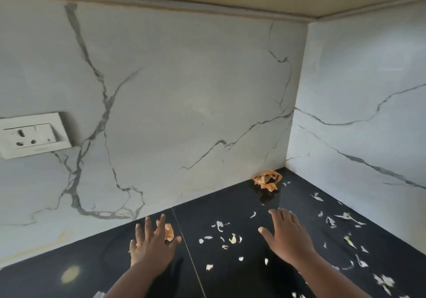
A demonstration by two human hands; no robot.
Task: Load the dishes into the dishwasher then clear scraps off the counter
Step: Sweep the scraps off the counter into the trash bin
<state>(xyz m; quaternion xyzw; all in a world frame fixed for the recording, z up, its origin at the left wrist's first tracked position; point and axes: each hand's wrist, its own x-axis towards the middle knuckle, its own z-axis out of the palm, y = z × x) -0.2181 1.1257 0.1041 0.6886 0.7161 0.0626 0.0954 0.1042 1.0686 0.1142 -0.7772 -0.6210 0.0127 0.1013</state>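
Pale scraps [232, 239] scattered thin over black counter [92, 258], mostly right half. Orange peel [267, 180] bunched in back corner. Your left hand [151, 244] spread flat over second peel [169, 232], fingers empty. Right hand [287, 237] open, holding nothing.

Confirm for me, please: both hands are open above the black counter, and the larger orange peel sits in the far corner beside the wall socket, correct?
Not quite. In the head view the orange peel sits in the far corner, but the wall socket is far off on the left wall. Both the left hand and right hand are open above the counter.
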